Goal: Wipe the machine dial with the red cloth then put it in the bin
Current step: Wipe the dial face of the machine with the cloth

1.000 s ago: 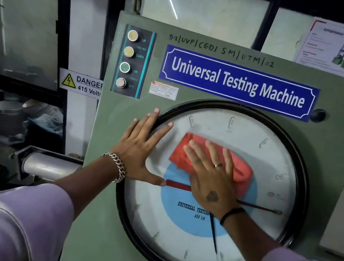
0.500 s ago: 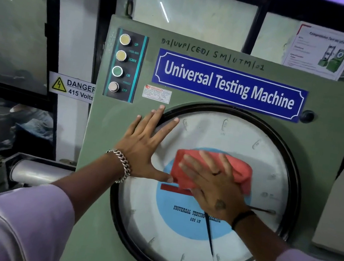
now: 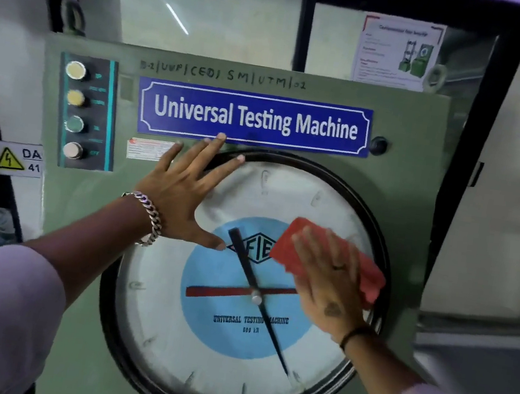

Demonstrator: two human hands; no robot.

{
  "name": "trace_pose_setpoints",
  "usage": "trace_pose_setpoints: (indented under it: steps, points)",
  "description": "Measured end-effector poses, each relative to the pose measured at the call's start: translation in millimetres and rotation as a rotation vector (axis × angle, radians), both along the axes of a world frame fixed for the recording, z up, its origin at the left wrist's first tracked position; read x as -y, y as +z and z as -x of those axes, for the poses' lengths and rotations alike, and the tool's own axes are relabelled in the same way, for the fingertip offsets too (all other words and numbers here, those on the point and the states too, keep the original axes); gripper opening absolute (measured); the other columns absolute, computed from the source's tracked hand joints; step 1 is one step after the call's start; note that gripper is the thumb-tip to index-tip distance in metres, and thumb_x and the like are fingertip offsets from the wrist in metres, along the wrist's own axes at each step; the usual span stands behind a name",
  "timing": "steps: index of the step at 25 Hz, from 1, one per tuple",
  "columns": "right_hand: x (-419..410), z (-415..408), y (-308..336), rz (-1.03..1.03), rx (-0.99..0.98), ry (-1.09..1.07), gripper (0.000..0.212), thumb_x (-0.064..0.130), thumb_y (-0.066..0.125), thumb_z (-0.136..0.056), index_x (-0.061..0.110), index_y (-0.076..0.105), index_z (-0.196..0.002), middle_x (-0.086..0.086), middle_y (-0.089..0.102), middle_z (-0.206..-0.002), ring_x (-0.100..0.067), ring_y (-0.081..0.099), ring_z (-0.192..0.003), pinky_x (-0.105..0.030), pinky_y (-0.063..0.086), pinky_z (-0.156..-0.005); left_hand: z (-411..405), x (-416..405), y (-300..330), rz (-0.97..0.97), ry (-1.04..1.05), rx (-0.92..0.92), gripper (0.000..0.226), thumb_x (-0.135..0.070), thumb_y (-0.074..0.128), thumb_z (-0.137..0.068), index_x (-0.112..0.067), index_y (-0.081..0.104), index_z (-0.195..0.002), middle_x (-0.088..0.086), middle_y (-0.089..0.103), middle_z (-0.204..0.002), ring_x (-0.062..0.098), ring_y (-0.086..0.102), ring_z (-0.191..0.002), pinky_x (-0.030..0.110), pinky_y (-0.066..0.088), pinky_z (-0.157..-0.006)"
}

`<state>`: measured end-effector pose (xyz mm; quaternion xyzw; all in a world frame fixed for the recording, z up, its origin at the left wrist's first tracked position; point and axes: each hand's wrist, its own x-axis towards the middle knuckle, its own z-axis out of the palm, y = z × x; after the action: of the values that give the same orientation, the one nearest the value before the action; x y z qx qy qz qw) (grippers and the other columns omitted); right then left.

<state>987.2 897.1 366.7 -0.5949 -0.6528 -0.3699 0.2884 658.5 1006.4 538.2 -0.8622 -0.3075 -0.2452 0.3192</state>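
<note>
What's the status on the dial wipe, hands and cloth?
Right hand flat, pressing red cloth on dial, right side. Left hand open, braced across the dial's upper-left rim. Bin not in view. Nothing in the way.

Right hand (image 3: pixel 328 283) pressing red cloth (image 3: pixel 370 276) on dial (image 3: pixel 222 350), left hand (image 3: pixel 185 200) braced
</note>
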Motion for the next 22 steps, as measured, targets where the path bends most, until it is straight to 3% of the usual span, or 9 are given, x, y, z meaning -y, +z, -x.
trace_pose_setpoints:
  steps: [2,4,6,8,10,13,16,20,22]
  points:
    - [-11,1,33,-0.074,-0.202,-0.069,0.075,0.042,0.049,-0.106,0.037,0.027,-0.177,0.018,0.006,-0.185,-0.028,0.014,-0.174,-0.069,0.01,-0.135,-5,1,6,0.007,-0.003,-0.051,0.154,-0.115,0.051,-0.051,-0.037,0.005,-0.176,0.012,-0.003,-0.185,0.044,0.029,-0.162,0.068,0.024,-0.129]
    - [-32,20,62,-0.101,-0.271,-0.101,0.076,0.045,0.046,-0.107,0.038,0.023,-0.179,0.021,-0.002,-0.185,-0.026,0.007,-0.175,-0.063,0.001,-0.138,-16,2,17,-0.031,-0.01,-0.104,0.153,-0.114,0.052,-0.052,-0.036,0.008,-0.176,0.013,-0.003,-0.184,0.044,0.029,-0.163,0.068,0.024,-0.128]
    - [-34,30,42,-0.085,-0.149,-0.047,0.08,0.045,0.048,-0.106,0.036,0.018,-0.18,0.018,0.0,-0.188,-0.027,0.005,-0.176,-0.065,0.001,-0.137,-35,3,27,-0.079,-0.012,-0.151,0.152,-0.113,0.052,-0.052,-0.036,0.009,-0.176,0.012,-0.001,-0.185,0.042,0.029,-0.163,0.069,0.022,-0.128]
    - [-10,21,-19,-0.019,-0.048,-0.002,0.083,0.044,0.053,-0.106,0.037,0.017,-0.18,0.015,0.008,-0.189,-0.03,0.006,-0.176,-0.072,0.01,-0.135,-52,4,33,-0.121,0.001,-0.195,0.152,-0.114,0.049,-0.051,-0.039,0.004,-0.176,0.011,-0.002,-0.185,0.041,0.028,-0.163,0.071,0.019,-0.128]
    - [18,7,-60,-0.015,-0.086,-0.035,0.086,0.043,0.06,-0.103,0.038,0.02,-0.179,0.014,0.015,-0.188,-0.031,0.011,-0.175,-0.075,0.018,-0.132,-59,5,34,-0.155,0.019,-0.237,0.152,-0.116,0.044,-0.049,-0.042,0.0,-0.175,0.011,-0.005,-0.185,0.04,0.027,-0.164,0.074,0.016,-0.126]
    - [4,-1,-17,-0.111,-0.229,-0.074,0.081,0.044,0.06,-0.104,0.037,0.026,-0.177,0.012,0.022,-0.186,-0.031,0.017,-0.174,-0.072,0.017,-0.133,-64,6,33,-0.176,0.03,-0.292,0.152,-0.114,0.046,-0.047,-0.046,-0.001,-0.174,0.011,-0.009,-0.184,0.04,0.027,-0.163,0.078,0.017,-0.123]
    - [-29,14,44,-0.167,-0.212,-0.027,0.079,0.048,0.056,-0.104,0.035,0.031,-0.178,0.011,0.021,-0.187,-0.03,0.015,-0.174,-0.071,0.013,-0.134,-81,6,36,-0.194,0.0,-0.317,0.151,-0.114,0.047,-0.047,-0.046,0.0,-0.174,0.011,-0.007,-0.184,0.042,0.028,-0.162,0.076,0.02,-0.123]
    - [0,1,-20,-0.026,-0.02,0.027,0.088,0.048,0.062,-0.101,0.038,0.022,-0.179,0.016,0.012,-0.188,-0.026,0.008,-0.176,-0.069,0.008,-0.136,-100,8,36,-0.198,-0.03,-0.334,0.148,-0.114,0.043,-0.049,-0.046,0.002,-0.174,0.012,-0.003,-0.185,0.044,0.027,-0.162,0.077,0.019,-0.123]
    - [16,-23,-36,-0.012,-0.035,0.001,0.088,0.045,0.064,-0.1,0.038,0.025,-0.179,0.016,0.014,-0.188,-0.027,0.01,-0.175,-0.069,0.01,-0.136,-101,10,36,-0.203,-0.021,-0.333,0.148,-0.114,0.043,-0.049,-0.046,0.002,-0.174,0.011,-0.002,-0.185,0.044,0.026,-0.163,0.079,0.019,-0.122]
